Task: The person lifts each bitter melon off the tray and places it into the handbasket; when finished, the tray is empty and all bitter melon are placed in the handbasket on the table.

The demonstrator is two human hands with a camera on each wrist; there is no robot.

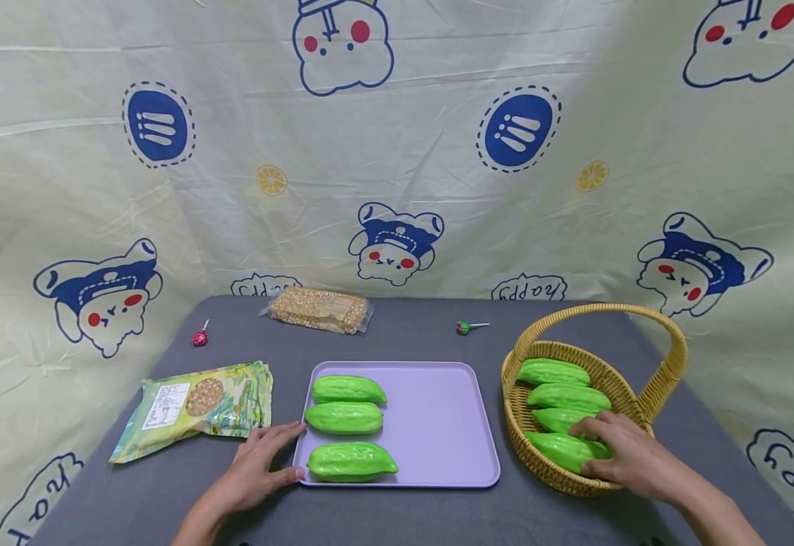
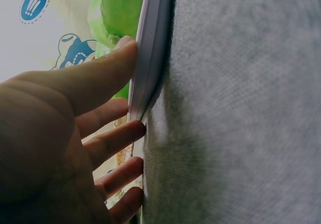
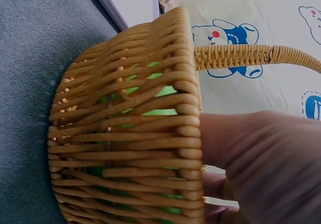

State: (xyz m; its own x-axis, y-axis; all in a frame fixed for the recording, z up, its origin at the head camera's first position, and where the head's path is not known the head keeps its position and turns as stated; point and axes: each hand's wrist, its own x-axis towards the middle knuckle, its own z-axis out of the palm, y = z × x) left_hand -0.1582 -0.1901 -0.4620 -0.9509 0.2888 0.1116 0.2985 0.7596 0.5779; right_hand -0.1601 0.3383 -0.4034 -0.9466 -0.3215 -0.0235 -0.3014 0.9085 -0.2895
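My left hand (image 1: 258, 466) rests at the left edge of a lilac tray (image 1: 437, 425). In the left wrist view its thumb touches the rim (image 2: 148, 48), with the other fingers spread fairly straight beside it. Three green bitter melons (image 1: 346, 418) lie crosswise along the tray's left side. On the right, my right hand (image 1: 632, 457) reaches over the rim of a wicker basket (image 1: 521, 447) and grips the right end of the nearest bitter melon (image 1: 563, 450) between thumb and fingers. Several bitter melons lie in that basket. The basket wall hides the fingertips in the right wrist view.
Left of the tray lies a green and yellow printed bag (image 1: 195, 406). Behind it are a clear pack of grains (image 1: 318, 309), a red lollipop (image 1: 200, 337) and a green lollipop (image 1: 465, 327). The basket's tall handle (image 1: 604, 307) arches over it. A printed cloth (image 1: 397, 152) hangs behind the table.
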